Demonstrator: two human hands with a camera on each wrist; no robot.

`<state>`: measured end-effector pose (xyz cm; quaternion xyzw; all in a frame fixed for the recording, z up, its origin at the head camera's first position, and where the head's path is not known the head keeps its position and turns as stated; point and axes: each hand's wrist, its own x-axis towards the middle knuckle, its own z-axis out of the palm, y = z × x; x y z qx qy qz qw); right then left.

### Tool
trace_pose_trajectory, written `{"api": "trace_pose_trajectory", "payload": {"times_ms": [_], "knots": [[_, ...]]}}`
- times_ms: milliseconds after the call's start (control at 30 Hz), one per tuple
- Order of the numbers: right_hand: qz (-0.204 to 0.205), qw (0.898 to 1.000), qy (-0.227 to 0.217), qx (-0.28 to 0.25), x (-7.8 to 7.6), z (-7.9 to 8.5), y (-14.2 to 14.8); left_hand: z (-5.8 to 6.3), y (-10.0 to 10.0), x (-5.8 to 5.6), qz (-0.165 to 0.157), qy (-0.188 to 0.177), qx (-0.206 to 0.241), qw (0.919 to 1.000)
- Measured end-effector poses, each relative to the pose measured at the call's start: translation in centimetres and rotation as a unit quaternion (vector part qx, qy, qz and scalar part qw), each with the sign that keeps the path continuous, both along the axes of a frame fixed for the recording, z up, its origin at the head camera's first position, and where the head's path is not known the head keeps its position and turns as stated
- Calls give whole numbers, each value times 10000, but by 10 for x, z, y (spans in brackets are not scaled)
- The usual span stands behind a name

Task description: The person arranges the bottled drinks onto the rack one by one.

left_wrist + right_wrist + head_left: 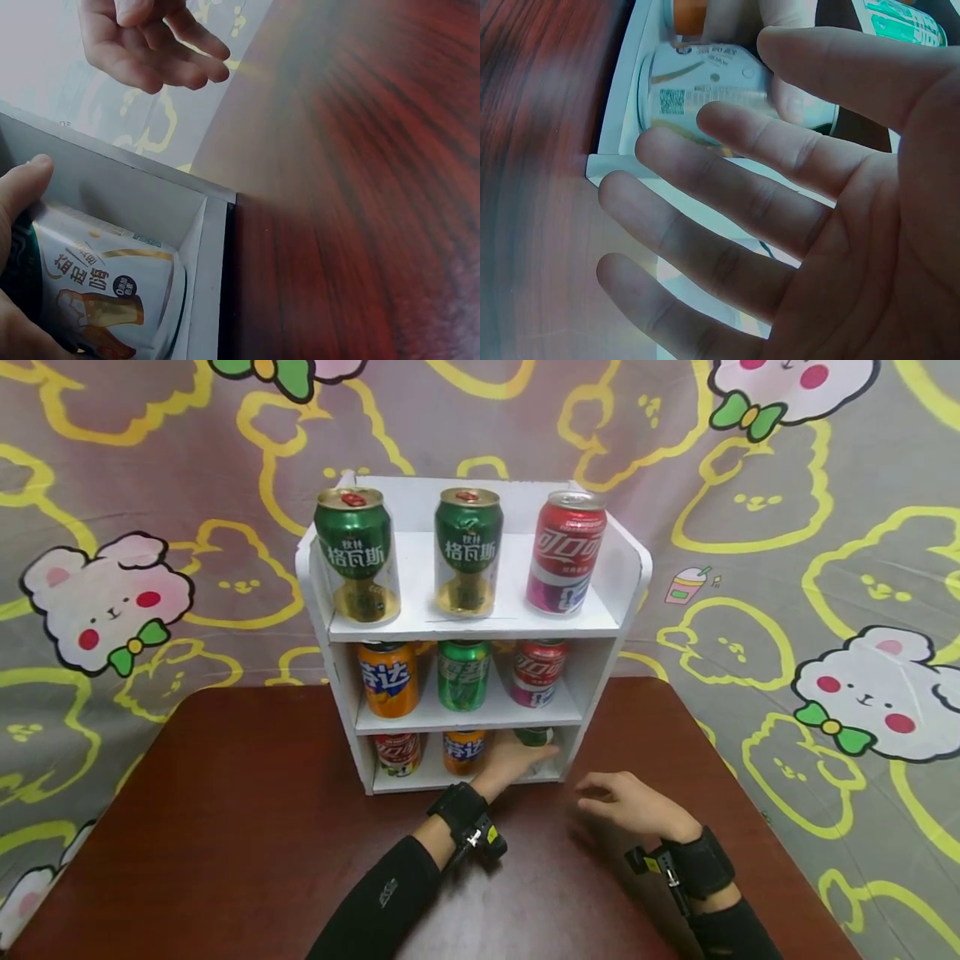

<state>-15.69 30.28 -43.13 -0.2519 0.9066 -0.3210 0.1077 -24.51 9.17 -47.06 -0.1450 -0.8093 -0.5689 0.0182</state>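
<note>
On the bottom shelf, at its right end, my left hand (508,763) grips a white drink can with a green top (536,737). In the left wrist view the thumb (28,184) and fingers lie around the upper part of this can (101,281), whose label shows a mug. The hand hides much of it from the head view. My right hand (637,803) hovers right of the shelf's front, holding nothing. Seen from the right wrist, the fingers of that hand (817,202) are spread and slightly bent, in front of the same can (705,90).
The white three-tier shelf (468,718) stands on a dark red table (247,827). Its top tier bears two green-and-gold cans (468,552) and a red can (567,553). Orange (388,681), green (464,677) and red cans fill the middle; red and orange cans stand below. Patterned cloth hangs behind.
</note>
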Motion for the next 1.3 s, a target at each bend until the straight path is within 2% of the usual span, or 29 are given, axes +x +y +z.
{"api": "trace_pose_trajectory", "payload": {"times_ms": [167, 433, 667, 900, 1033, 1133, 1300], "knots": [[-39, 10000, 24, 41, -1, 0, -1, 0, -1, -4, -171, 158, 77, 9997], [-44, 10000, 51, -18, -1, 2, 0, -9, -5, -8, -379, 91, -470, 9981], [-36, 9999, 94, -28, -1, 3, 0, -10, -2, -7, -142, -3, -950, 9954], [-86, 10000, 47, 13, -2, 2, 1, -14, 3, -3, 210, 425, -1060, 9932], [-66, 10000, -8, 42, -2, 1, 1, -14, 3, 0, 326, 473, -1178, 9914], [-67, 10000, -10, 45, -2, 0, 0, -13, 1, 0, 154, 358, -1160, 9925], [-61, 10000, -13, 28, -2, -2, 0, -9, -6, -2, -413, 146, -807, 9958]]}}
